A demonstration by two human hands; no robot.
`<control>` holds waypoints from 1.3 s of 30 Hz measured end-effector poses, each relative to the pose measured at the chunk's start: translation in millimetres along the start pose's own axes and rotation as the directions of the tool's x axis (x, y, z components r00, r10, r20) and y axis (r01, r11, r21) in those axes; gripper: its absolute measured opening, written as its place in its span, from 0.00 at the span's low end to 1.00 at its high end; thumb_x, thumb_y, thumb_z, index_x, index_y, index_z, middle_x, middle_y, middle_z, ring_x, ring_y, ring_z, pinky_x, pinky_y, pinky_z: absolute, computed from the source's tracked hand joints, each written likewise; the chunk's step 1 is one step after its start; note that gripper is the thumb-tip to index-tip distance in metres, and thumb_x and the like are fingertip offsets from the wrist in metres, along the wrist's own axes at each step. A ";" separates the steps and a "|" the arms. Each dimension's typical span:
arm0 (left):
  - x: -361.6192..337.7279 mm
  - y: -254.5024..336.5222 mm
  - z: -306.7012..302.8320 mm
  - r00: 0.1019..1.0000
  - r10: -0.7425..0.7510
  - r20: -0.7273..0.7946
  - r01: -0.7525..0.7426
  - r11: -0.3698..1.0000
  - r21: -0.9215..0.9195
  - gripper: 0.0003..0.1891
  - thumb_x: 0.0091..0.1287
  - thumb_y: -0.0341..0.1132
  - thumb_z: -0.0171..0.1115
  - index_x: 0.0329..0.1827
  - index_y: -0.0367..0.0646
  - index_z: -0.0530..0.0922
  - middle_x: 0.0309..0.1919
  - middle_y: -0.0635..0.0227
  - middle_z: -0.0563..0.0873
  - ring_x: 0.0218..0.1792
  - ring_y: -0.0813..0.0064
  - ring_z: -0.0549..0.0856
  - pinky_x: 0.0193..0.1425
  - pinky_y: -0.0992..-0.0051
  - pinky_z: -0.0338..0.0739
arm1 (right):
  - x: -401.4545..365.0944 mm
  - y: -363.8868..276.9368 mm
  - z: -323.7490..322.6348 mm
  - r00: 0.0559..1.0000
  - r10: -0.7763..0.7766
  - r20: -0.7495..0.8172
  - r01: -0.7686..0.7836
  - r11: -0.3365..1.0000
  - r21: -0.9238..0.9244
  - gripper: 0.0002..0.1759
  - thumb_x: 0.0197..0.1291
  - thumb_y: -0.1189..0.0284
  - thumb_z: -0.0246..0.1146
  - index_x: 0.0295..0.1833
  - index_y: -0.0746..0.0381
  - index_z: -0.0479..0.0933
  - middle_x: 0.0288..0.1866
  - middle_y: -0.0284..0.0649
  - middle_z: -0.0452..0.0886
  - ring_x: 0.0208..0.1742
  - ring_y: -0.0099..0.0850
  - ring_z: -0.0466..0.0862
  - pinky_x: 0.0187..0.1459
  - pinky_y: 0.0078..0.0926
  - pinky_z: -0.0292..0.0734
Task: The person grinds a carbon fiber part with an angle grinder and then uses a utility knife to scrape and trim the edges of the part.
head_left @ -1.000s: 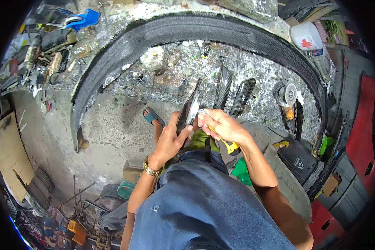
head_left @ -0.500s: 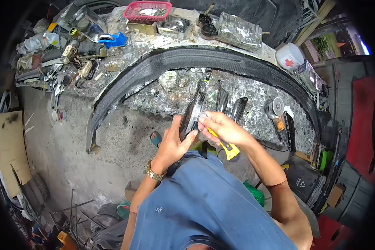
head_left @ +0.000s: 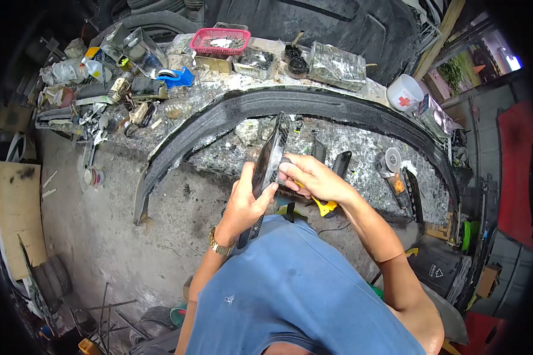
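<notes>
My left hand (head_left: 243,198) is wrapped round a long, glossy black carbon-fibre piece (head_left: 270,151), which points up and away from my body. In my right hand (head_left: 314,176) is a yellow utility knife (head_left: 324,207), its handle end sticking out below my palm. My right fingertips are against the right edge of the piece; the blade is hidden by them. Two more dark carbon-fibre pieces, one patterned (head_left: 319,151) and one glossy (head_left: 341,164), lie on the bench just beyond my right hand.
A large curved black panel (head_left: 260,97) arches across the cluttered bench (head_left: 361,139). An angle grinder (head_left: 393,168) lies at the right. Behind are a pink basket (head_left: 219,40), a blue tape dispenser (head_left: 176,77) and a white bucket (head_left: 404,93). Tyres (head_left: 50,278) stand at the lower left.
The view has tipped up slightly, so the bench sits lower in the picture. Both hands keep their hold; the piece stands more upright, and less of the knife handle shows.
</notes>
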State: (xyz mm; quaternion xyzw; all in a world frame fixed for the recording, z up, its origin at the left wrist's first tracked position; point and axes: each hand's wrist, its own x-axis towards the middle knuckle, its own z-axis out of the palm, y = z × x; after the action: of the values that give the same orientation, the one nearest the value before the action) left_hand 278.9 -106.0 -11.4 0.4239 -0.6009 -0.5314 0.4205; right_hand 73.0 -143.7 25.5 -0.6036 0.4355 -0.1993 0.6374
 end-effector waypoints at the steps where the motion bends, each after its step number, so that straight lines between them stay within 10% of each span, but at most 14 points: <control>1: -0.4 3.7 -0.5 1.000 -0.016 0.004 0.016 1.000 -0.009 0.15 0.70 0.26 0.63 0.54 0.35 0.67 0.33 0.58 0.87 0.27 0.74 0.87 0.32 0.71 0.82 | -0.2 -0.6 -1.3 0.994 0.059 0.093 -0.075 0.982 0.172 0.16 0.79 0.63 0.50 0.42 0.65 0.71 0.22 0.33 0.72 0.23 0.24 0.72 0.28 0.29 0.69; 6: -3.6 11.6 -4.5 0.998 -0.067 -0.001 0.067 0.997 -0.036 0.14 0.71 0.26 0.63 0.53 0.36 0.67 0.32 0.61 0.87 0.26 0.78 0.86 0.31 0.74 0.81 | -1.5 -15.7 7.8 0.997 -0.072 -0.012 0.071 0.994 -0.080 0.16 0.79 0.62 0.50 0.45 0.64 0.73 0.21 0.32 0.70 0.22 0.23 0.71 0.26 0.30 0.67; 14: -6.4 13.1 -8.6 0.994 -0.108 -0.024 0.107 0.992 -0.069 0.15 0.71 0.28 0.63 0.52 0.36 0.66 0.34 0.62 0.87 0.27 0.80 0.86 0.31 0.75 0.83 | 5.3 0.6 19.3 0.913 -0.395 -0.104 0.239 0.722 -0.649 0.12 0.77 0.66 0.51 0.46 0.64 0.71 0.26 0.56 0.75 0.28 0.56 0.77 0.32 0.45 0.73; 18: -7.2 12.3 -8.8 0.994 -0.102 -0.027 0.101 0.994 -0.037 0.15 0.71 0.29 0.63 0.53 0.36 0.67 0.34 0.62 0.87 0.27 0.80 0.86 0.31 0.75 0.83 | 5.4 4.5 24.8 0.859 -0.486 -0.160 0.239 0.658 -0.714 0.16 0.78 0.62 0.50 0.42 0.64 0.71 0.22 0.47 0.75 0.20 0.45 0.76 0.26 0.37 0.73; 19: -8.5 13.4 -7.4 0.994 -0.098 -0.041 0.097 0.995 -0.033 0.16 0.71 0.28 0.65 0.55 0.37 0.68 0.35 0.64 0.86 0.28 0.80 0.85 0.31 0.77 0.82 | 3.4 0.0 22.5 0.958 -0.243 -0.153 0.187 0.932 -0.310 0.17 0.79 0.61 0.50 0.41 0.63 0.71 0.21 0.41 0.74 0.18 0.35 0.74 0.23 0.31 0.70; 21: -11.4 13.9 -6.5 0.996 -0.075 -0.056 0.075 0.997 0.013 0.16 0.70 0.27 0.65 0.56 0.38 0.69 0.36 0.64 0.87 0.29 0.79 0.86 0.32 0.76 0.81 | -1.0 -6.6 22.8 1.000 -0.018 -0.021 0.023 0.967 0.253 0.20 0.80 0.57 0.49 0.40 0.61 0.72 0.21 0.26 0.71 0.18 0.13 0.68 0.18 0.16 0.63; 28: -17.6 11.4 -1.9 0.991 0.122 -0.050 -0.107 0.968 0.228 0.17 0.70 0.27 0.65 0.57 0.37 0.68 0.32 0.64 0.86 0.27 0.79 0.86 0.31 0.75 0.81 | -6.8 -19.5 26.4 0.991 -0.042 -0.126 0.027 0.992 -0.124 0.23 0.78 0.59 0.51 0.34 0.66 0.73 0.17 0.36 0.72 0.17 0.27 0.73 0.22 0.30 0.67; 31: -19.3 15.1 -2.2 0.991 0.115 -0.065 -0.098 0.970 0.224 0.17 0.70 0.28 0.65 0.56 0.37 0.68 0.30 0.64 0.86 0.27 0.79 0.86 0.31 0.75 0.81 | -4.2 -14.7 29.3 0.948 -0.223 -0.228 0.109 0.898 -0.425 0.22 0.76 0.61 0.54 0.33 0.68 0.73 0.20 0.53 0.73 0.22 0.53 0.74 0.29 0.43 0.71; 39: -21.3 14.9 -4.5 0.999 0.010 -0.051 -0.003 0.992 0.124 0.17 0.70 0.28 0.65 0.56 0.37 0.68 0.29 0.65 0.85 0.25 0.79 0.85 0.29 0.75 0.80 | -3.9 -6.7 40.7 0.852 -0.448 -0.271 0.183 0.739 -0.648 0.18 0.74 0.64 0.56 0.32 0.65 0.74 0.20 0.52 0.77 0.24 0.53 0.80 0.28 0.48 0.74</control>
State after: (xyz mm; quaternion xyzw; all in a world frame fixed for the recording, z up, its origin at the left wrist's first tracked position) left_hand 288.4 -85.7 2.6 0.4609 -0.6230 -0.4806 0.4105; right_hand 105.1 -117.7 28.7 -0.7842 0.4875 -0.2802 0.2625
